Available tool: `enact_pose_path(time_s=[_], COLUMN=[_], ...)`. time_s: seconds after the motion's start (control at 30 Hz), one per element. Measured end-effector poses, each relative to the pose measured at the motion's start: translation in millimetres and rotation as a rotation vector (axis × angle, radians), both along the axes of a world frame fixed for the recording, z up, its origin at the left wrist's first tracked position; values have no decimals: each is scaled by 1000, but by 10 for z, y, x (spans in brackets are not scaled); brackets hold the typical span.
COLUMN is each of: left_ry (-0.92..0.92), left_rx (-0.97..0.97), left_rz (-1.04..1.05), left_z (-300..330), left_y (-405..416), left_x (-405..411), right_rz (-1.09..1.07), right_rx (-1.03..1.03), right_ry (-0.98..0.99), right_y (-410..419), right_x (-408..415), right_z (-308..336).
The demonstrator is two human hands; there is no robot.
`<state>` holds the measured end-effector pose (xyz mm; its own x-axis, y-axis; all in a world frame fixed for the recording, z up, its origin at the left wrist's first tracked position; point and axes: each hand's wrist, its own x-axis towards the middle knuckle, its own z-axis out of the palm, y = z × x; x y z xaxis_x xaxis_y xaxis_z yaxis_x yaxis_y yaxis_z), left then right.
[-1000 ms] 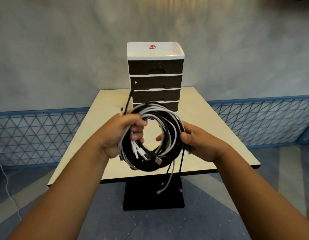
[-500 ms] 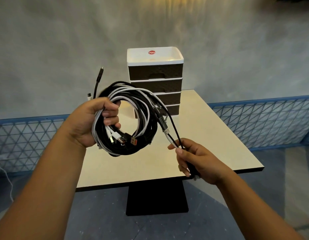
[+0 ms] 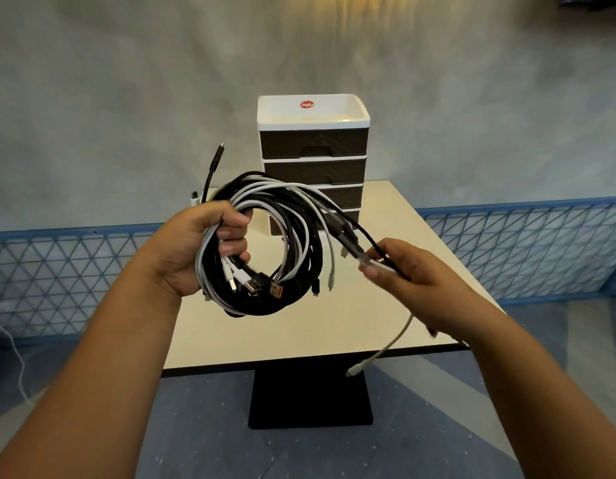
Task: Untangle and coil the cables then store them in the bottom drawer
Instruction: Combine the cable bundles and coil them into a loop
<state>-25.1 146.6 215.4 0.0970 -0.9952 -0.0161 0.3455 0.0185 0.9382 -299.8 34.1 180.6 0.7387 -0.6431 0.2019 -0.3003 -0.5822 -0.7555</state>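
My left hand (image 3: 199, 250) grips a looped bundle of black and white cables (image 3: 292, 257) in the air above the table's near left part. Several USB plugs (image 3: 261, 286) stick out at the bundle's bottom, and a black cable end (image 3: 215, 164) points upward. My right hand (image 3: 420, 281) pinches a few strands, black and white, pulled out to the right of the bundle. A white cable end (image 3: 379, 354) hangs below that hand. The drawer unit (image 3: 313, 157) stands at the table's far side, its drawers closed. The bundle hides most of its bottom drawer (image 3: 351, 216).
The beige square table (image 3: 386, 319) stands on a black pedestal base (image 3: 310, 399). A blue lattice fence (image 3: 524, 250) runs behind it along a grey wall. A thin white cord (image 3: 16, 357) lies on the floor at the left.
My left hand swung the bundle left and up. My right hand let go of the loop's right side, took loose strands and drew them out to the right.
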Motion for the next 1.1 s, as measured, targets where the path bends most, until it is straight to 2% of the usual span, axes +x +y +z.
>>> enact_pose_path(time_s=[0.07, 0.13, 0.23, 0.3, 0.37, 0.5, 0.57, 0.63, 0.77, 0.87, 0.9, 1.1], left_ry=[-23, -41, -71, -121, -155, -196, -177, -160, -113, -129, -126, -106], left_rx=[-1, -14, -28, -48, -59, -56, -54, -45, -12, 1, 1, -5], left_rz=[-4, -19, -47, -74, -103, -127, -125, -109, -24, 48, 58, 48], left_z=[-4, -4, 14, 40, 65, 106, 110, 109, 85, 63, 59, 46], left_y=[17, 30, 50, 69, 87, 100, 91, 70, 19, -7, -11, 4], left_x=[3, -9, -31, -55, -87, -182, -209, -218, -220, -209, -204, -166], right_rz=[-62, -28, 27, 41, 105, 184, 144, 102, 45, -11, 10, 247], right_rx=[-214, -262, -311, -255, -93, 84, 64, 13, 79, -54, -43, 531], right_ry=[117, 203, 226, 233, 208, 30, 18, 107, 103, 179, 180, -254], right_y=[-63, -136, -246, -318, -363, -374, -384, -374, -365, -386, -369, -246], right_x=[-58, -162, -344, -462, -575, -720, -709, -656, -526, -446, -413, -243], right_z=[12, 36, 83, 149, 241, 426, 468, 482, 418, 328, 298, 144])
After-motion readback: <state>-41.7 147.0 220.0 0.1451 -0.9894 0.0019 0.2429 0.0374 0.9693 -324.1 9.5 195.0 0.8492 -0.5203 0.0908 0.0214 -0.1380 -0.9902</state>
